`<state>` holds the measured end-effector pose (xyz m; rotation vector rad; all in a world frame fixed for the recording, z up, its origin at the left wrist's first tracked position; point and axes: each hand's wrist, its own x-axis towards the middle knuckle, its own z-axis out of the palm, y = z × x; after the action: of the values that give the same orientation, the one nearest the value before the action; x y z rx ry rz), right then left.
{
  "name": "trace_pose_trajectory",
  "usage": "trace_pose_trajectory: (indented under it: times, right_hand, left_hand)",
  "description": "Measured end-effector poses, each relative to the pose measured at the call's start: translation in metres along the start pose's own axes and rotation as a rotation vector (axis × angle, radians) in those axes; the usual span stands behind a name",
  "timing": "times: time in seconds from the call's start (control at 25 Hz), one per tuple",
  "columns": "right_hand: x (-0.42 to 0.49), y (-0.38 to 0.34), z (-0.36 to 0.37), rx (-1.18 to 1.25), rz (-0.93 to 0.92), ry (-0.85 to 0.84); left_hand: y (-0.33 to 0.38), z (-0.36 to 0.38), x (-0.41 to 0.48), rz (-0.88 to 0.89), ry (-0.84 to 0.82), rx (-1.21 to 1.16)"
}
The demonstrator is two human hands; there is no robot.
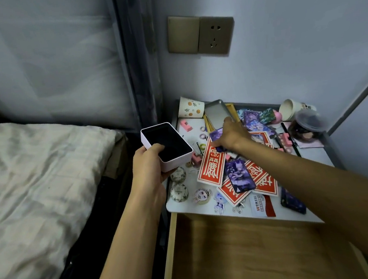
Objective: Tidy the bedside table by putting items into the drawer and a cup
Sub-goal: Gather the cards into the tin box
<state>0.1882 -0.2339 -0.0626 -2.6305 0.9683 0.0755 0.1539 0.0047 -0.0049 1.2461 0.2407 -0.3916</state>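
The drawer [247, 257] stands pulled out beneath the front edge of the surface [319, 159]. Its wooden bottom is bare, so nothing seems to have gone in yet and the tidying looks barely begun.

The left hand [147, 163] holds a small white box [167, 141] just off the front left corner, fingers wrapped under its near end and the thumb hooked over the rim. The box is kept level with its dark inside facing up, I would guess so that it can take small things passed across.

The right hand [230, 134] is stretched out over the middle of the clutter. Its fingers are bent around a purple card [215, 135], apparently grasping it, though how firmly I cannot tell.

Around it lie red envelopes [211, 168] overlapping one another, more picture cards, pink clips and hair rings. Two round tins [177, 175] sit along the left edge.

A patterned paper cup [190, 109] rests at the back left corner, apparently on its side. A second white cup [289, 109] lies tipped at the back right, so one will need righting before it can hold anything. A flat metal tin [218, 114] leans near the back edge, close to the reaching hand.
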Motion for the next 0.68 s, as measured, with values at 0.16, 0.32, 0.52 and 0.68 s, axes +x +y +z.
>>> trace_pose_trajectory:
  times: [0.16, 0.32, 0.52, 0.68]
  right_hand:
    - [0.0, -0.012, 0.001, 0.079, 0.013, -0.004]
    - [-0.006, -0.006, -0.009, 0.26, -0.011, 0.126]
    - [-0.067, -0.019, -0.084, 1.027, -0.089, -0.119]
    - [-0.104, -0.031, -0.093, 0.883, -0.181, -0.328]
  left_hand:
    - [-0.001, 0.0, 0.001, 0.0, -0.003, 0.001]
    - [-0.003, 0.001, -0.001, -0.014, 0.0, -0.012]
    - [-0.003, 0.008, -0.005, -0.064, -0.043, -0.03]
    - [-0.012, 0.018, -0.01, -0.085, -0.138, 0.046]
